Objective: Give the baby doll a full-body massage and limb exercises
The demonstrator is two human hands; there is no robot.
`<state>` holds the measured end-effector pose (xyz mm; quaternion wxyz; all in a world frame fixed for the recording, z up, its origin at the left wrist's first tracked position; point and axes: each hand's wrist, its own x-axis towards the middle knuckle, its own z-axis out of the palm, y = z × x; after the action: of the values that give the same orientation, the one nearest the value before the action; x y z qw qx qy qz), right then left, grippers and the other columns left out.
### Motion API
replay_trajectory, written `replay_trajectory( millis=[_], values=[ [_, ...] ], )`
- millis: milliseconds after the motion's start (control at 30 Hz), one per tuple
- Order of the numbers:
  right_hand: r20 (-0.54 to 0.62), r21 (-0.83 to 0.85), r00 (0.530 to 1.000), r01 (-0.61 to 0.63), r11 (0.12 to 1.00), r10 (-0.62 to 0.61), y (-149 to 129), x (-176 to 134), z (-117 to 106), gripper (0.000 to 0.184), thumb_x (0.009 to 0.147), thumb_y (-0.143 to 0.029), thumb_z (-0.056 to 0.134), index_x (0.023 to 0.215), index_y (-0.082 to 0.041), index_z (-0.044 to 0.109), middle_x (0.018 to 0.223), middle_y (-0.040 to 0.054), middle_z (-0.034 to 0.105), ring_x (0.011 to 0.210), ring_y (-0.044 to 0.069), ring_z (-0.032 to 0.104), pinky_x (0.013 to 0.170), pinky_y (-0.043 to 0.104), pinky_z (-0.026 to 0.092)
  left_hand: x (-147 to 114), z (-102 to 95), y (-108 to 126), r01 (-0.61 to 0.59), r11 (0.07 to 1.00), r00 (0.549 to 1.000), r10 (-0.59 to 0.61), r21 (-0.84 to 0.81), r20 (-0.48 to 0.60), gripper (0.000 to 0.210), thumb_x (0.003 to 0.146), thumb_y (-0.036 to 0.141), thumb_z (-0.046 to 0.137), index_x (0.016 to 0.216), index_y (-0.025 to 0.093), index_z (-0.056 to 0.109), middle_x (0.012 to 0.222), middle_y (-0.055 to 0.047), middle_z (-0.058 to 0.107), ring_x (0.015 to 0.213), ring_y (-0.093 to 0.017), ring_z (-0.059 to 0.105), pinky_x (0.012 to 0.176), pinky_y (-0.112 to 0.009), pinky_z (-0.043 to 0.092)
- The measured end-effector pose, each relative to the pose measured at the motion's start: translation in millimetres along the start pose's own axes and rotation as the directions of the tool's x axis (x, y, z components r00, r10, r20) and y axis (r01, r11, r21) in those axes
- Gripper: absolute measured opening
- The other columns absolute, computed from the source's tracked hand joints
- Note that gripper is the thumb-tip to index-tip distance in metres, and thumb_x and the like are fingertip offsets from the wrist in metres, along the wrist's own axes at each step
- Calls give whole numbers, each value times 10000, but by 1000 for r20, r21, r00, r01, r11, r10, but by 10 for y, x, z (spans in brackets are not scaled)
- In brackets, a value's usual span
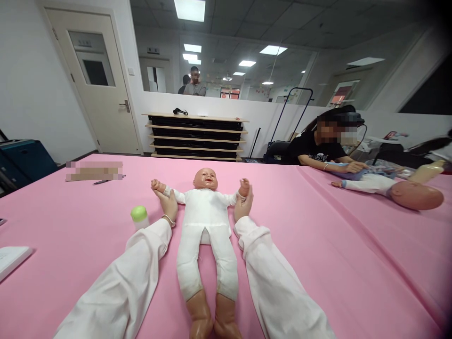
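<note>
A baby doll [207, 209] in white clothing lies on its back on the pink-covered table, head away from me and bare feet towards me. Its arms are spread out to both sides. My left hand [169, 208] is closed around the doll's arm on the left, just below its small fist. On the other side, my right hand [243, 205] grips the doll's other arm near the wrist. My fingers are partly hidden behind the doll's arms. A small jar with a green lid [139, 215] stands left of my left hand.
Papers [93, 171] and a pen [105, 180] lie at the far left of the pink tabletop [303, 235]. A white box [13, 261] sits at the left edge. At the right, a co-worker [325, 141] handles another doll [416, 195] beside a pale bottle [426, 171].
</note>
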<state>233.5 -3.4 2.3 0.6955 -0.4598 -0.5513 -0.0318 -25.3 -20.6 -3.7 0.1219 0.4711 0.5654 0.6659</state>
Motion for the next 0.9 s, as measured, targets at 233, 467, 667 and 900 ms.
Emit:
replay_trajectory(
  millis=[233,467,667,900],
  values=[
    [560,67,738,413,908,-376,-145,-80,54,398,842,-149,369,1169,-284,551,1255,50,471,1180,215,411,989,436,360,-88,131,169,-174,983,975,164,56,150,734,825,199,442,1422,181,15,1479,-93,140,1357,-204,147,1111,-384,164],
    [656,50,604,564,824,-453,-212,-29,51,408,839,-119,382,1169,-283,558,1272,61,460,1186,220,385,981,447,342,-95,157,123,-501,833,827,381,235,413,605,814,99,362,1391,233,237,1463,-82,205,1273,-261,310,1002,-462,321],
    [673,46,590,569,821,-446,-234,-30,62,348,880,-197,370,1157,-275,566,1274,72,463,1189,227,381,984,465,328,-101,135,229,-622,682,747,370,384,552,612,777,31,354,1322,306,387,1409,-60,328,1114,-262,441,893,-432,387],
    [641,83,641,489,868,-422,-231,-55,60,337,864,-198,397,1135,-291,574,1248,58,485,1168,221,412,989,455,331,-89,144,234,-560,780,770,365,280,524,590,770,47,387,1287,328,432,1388,-33,369,1145,-256,435,950,-443,350]
  ],
)
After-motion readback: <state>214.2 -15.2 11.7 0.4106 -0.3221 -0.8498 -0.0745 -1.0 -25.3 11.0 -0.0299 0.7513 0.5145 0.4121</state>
